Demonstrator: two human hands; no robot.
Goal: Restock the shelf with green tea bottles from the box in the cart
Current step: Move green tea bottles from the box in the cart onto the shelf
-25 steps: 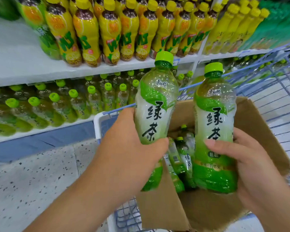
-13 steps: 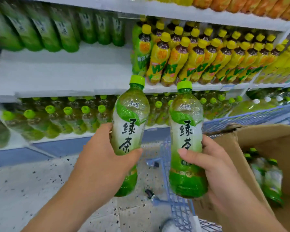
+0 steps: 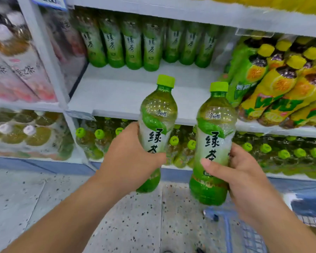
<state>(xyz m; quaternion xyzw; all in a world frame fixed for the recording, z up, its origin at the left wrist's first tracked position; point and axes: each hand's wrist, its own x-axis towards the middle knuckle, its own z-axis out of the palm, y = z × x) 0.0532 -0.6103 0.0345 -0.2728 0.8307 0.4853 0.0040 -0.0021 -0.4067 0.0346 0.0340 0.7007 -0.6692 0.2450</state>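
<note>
Fingers of the left hand wrapped round the left bottle, thumb across the label. Right hand gripping the right bottle in the same way. Both bottles upright, held in the air just before the shelf, not yet set on it, close beside each other but apart.

Possible trouble from here, as a judgement only:
- Pushing in too hard and knocking over the back row of the same tea, standing deep on the shelf.
- Going too far right and bumping the yellow bottles, seemingly tilted toward the free space.
- Setting a base half over the front edge and letting go, with a fall to the floor as the result.
- Smooth plastic and only one hand for each, so also some chance of a slip.

Looks of the bottles: clear plastic, light green cap, yellow-green tea inside. White and green label with big black characters, dark green band near the bottom. Apparently full and sealed.
</note>
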